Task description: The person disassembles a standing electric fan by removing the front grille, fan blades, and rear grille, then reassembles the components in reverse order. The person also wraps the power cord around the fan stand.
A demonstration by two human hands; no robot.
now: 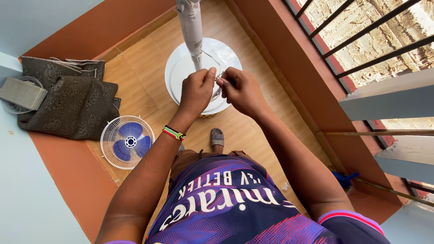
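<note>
A white fan stand pole (191, 27) rises from its round white base (181, 68) on the tiled floor. A thin white cord (212, 55) runs from the pole to my hands. My left hand (196, 90) pinches the cord's end between thumb and fingers, just beside the pole. My right hand (240, 90) is closed on a small thin part at the same spot, fingertips almost touching the left hand. What sits between the fingertips is too small to tell. A beaded bracelet (173, 133) circles my left wrist.
A fan head with blue blades in a white grille (127, 142) lies on the floor at left. Dark folded cloths (68, 97) and a grey strap item (21, 93) sit beyond it. A barred window (361, 40) is at right. My sandalled foot (217, 137) stands below the base.
</note>
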